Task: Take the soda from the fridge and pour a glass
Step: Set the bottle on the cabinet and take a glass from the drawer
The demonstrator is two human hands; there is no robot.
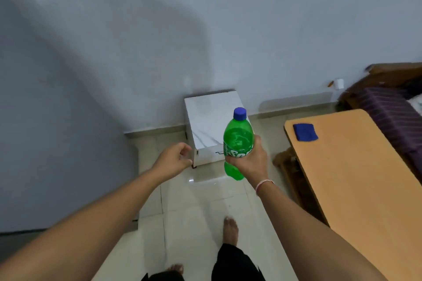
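A green soda bottle with a blue cap stands upright in the air, gripped around its label by my right hand. My left hand hangs beside it to the left, fingers loosely curled and holding nothing. The tall grey fridge fills the left side of the view, its door closed. No glass is in sight.
A small white marble-patterned cabinet stands on the tiled floor against the wall, just behind my hands. A wooden table with a blue cloth on it runs along the right. A bed lies beyond the table. My bare feet are below.
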